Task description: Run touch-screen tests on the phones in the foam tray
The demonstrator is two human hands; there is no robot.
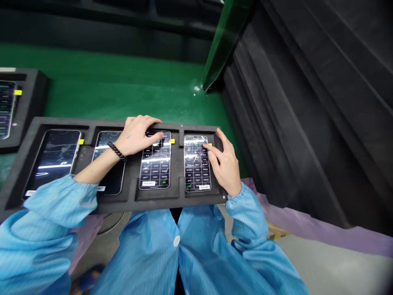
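Note:
A black foam tray (181, 200) holds several smartphones in separate recesses, near the front of the green table. My right hand (225, 162) is open beside the rightmost phone (197, 170), its index fingertip at the upper right of that lit screen. My left hand (136, 135) is open, spread over the tray's far edge, its thumb over the top of the lit second phone from the right (155, 166). Under my left wrist lies a dark-screened phone (107, 176), partly hidden. Another dark phone (55, 153) fills the leftmost recess. Yellow tabs stick out at the phones' sides.
A second foam tray (26, 119) with a lit phone (6, 108) stands at the far left. Tall black foam stacks (301, 114) rise on the right, next to a green post (225, 39). The green tabletop (123, 90) stretches behind the tray. Purple sheeting (294, 221) shows below the stacks.

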